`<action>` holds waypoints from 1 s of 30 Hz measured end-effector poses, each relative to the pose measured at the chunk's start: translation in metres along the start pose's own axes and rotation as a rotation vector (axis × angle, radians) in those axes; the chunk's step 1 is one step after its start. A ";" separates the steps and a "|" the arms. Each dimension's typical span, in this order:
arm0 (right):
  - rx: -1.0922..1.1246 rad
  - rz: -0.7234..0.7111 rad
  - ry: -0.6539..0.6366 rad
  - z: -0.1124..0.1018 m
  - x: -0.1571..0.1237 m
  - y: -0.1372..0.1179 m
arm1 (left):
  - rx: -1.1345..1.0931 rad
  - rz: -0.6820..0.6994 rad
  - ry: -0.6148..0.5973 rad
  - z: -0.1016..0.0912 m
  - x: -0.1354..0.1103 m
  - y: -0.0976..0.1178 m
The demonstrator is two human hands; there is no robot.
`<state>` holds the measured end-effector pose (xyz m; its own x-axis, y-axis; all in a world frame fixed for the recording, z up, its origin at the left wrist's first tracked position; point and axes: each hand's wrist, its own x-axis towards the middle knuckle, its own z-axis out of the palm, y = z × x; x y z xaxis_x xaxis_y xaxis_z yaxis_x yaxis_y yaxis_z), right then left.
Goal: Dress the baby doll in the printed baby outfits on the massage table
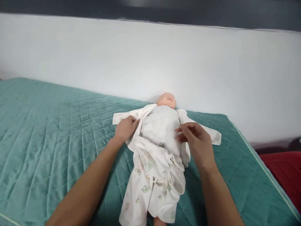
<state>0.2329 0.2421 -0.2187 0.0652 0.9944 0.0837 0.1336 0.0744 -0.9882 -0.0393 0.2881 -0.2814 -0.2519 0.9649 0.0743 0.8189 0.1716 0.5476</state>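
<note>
A baby doll (166, 100) lies on its back on a green quilted mattress (47, 131), head toward the wall. It wears an open white printed shirt (131, 117) and white printed trousers (152, 182); its grey cloth torso (161, 128) is bare. My left hand (125, 128) grips the left flap of the shirt beside the torso, fingers closed on the cloth. Over the doll's right side hovers my right hand (196, 139), its fingers curled and pinched near the other flap; whether it holds cloth is hidden.
A white wall (150, 59) runs directly behind the doll's head. The mattress edge slopes down at the right, with something red (284, 172) beyond it. Bare quilted mattress stretches to the left.
</note>
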 end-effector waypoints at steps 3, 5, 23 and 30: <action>-0.267 -0.018 0.211 -0.017 0.017 0.021 | -0.136 -0.013 0.054 -0.013 0.004 -0.005; -0.495 0.039 0.236 -0.026 0.028 0.036 | -0.161 -0.062 0.112 -0.023 0.007 -0.010; -0.519 0.164 0.020 -0.023 0.031 0.052 | 0.013 0.265 0.037 -0.030 -0.026 0.004; -0.774 0.202 0.034 -0.051 0.035 0.030 | -0.199 0.419 -0.632 -0.045 -0.037 0.005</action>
<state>0.2895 0.2751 -0.2388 0.1900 0.9792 -0.0708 0.7632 -0.1926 -0.6167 -0.0488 0.2447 -0.2436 0.4476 0.8819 -0.1480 0.6579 -0.2127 0.7224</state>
